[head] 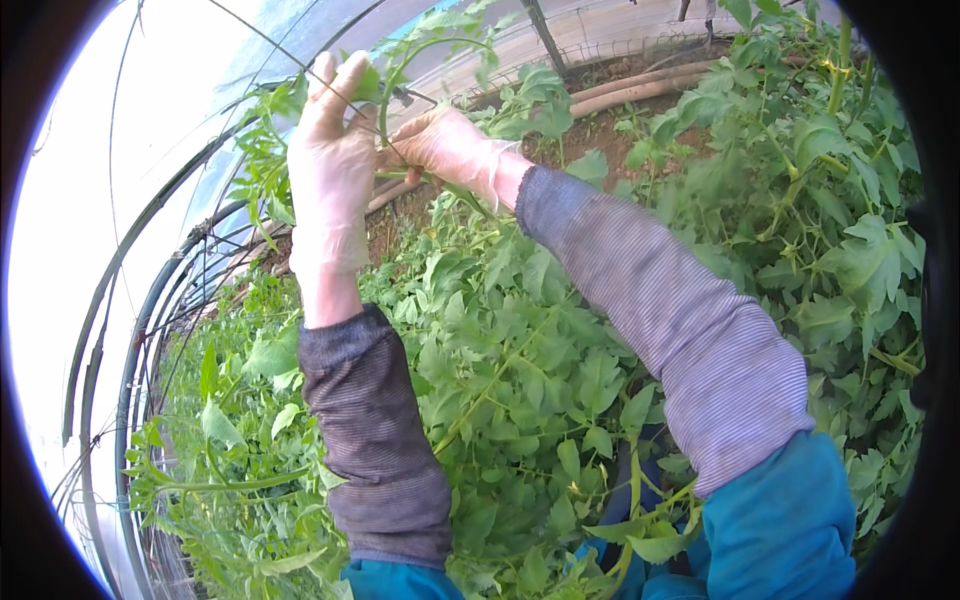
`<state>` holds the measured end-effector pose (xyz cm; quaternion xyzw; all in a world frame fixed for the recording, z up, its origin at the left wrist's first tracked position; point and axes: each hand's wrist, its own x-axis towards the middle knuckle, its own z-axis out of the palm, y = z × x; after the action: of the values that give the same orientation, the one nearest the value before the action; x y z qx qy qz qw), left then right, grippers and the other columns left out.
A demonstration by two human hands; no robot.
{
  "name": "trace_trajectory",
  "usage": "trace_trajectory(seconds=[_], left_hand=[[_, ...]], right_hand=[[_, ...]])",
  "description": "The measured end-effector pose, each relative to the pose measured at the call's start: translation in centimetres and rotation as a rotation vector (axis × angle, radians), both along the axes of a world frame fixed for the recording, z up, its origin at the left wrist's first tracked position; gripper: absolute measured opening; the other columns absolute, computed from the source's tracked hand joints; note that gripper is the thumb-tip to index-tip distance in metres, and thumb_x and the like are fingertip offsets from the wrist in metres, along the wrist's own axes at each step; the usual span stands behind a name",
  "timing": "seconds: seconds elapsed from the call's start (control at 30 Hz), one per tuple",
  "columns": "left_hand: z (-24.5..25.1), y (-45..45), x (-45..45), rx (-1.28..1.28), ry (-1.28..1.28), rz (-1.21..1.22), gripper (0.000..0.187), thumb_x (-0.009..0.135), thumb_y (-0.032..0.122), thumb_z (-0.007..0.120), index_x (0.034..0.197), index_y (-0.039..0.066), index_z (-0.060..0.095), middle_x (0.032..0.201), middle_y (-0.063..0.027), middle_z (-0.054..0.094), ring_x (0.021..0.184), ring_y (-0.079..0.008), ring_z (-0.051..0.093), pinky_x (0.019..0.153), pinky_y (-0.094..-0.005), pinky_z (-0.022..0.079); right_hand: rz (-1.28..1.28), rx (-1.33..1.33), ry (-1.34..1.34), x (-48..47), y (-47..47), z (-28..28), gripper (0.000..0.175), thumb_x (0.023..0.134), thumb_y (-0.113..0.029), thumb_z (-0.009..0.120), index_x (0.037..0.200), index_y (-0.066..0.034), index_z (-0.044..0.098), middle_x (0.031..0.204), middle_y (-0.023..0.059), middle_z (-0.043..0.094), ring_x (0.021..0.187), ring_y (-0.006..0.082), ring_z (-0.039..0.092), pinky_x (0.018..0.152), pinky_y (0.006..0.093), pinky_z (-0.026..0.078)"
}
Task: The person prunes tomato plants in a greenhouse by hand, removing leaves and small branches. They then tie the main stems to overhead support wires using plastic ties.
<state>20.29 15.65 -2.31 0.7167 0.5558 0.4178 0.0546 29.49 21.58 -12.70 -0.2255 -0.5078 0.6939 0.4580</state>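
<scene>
My right hand (450, 150), in a thin translucent glove, pinches a green tomato stem (385, 112) whose leafy tip arches over to the right. Below that hand the stem (469, 199) carries on toward the foliage. To its left my left hand (330, 146), gloved alike, is raised with two fingers pointing up and apart. A thin dark cord (262, 34) slants down from the roof across those fingers toward my right fingertips. Whether the left fingers grip the cord is unclear. Leaves (274, 161) show behind the left hand.
Dense tomato plants (510, 360) fill the space below and to the right (810, 210). Curved greenhouse hoops (142, 322) and clear plastic film (67, 225) stand at left. Pale pipes (645, 88) lie on brown soil (585, 146) at the back. A thick stem (634, 487) rises close to my body.
</scene>
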Motion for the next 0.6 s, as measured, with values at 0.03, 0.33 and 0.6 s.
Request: trace_trajectory(seconds=[0.03,0.33,0.6], left_hand=[[0.1,0.1,-0.1,-0.081,-0.08,0.034,0.045,0.093,0.012,0.07,0.137,0.018,0.063,0.147,-0.0089,0.056,0.122,-0.0176,0.061,0.103,-0.032,0.05],[2.8,2.7,-0.4,-0.092,0.368,0.209,0.045,0.091,0.014,0.069,0.13,-0.002,0.056,0.099,-0.0098,0.07,0.082,-0.0192,0.066,0.074,-0.0329,0.053],[2.4,-1.5,1.3,0.161,-0.006,0.473,0.039,0.086,0.004,0.064,0.124,0.005,0.062,0.094,-0.0083,0.069,0.072,-0.0099,0.061,0.064,-0.0268,0.051]], right_hand=[[0.042,0.015,0.03,0.1,0.0,0.1,0.02,0.086,-0.019,0.081,0.095,-0.0031,0.074,0.08,0.0046,0.072,0.058,0.0092,0.064,0.044,0.0209,0.048],[0.289,0.065,-0.011,0.9,-0.5,-0.5,0.036,0.105,-0.032,0.051,0.108,-0.0002,0.067,0.099,0.0095,0.068,0.081,0.0141,0.064,0.079,0.0313,0.057],[0.261,0.033,-0.011,1.0,-0.6,-1.1,0.035,0.086,-0.014,0.054,0.11,0.005,0.071,0.106,0.0129,0.071,0.082,0.0173,0.061,0.082,0.0326,0.054]])
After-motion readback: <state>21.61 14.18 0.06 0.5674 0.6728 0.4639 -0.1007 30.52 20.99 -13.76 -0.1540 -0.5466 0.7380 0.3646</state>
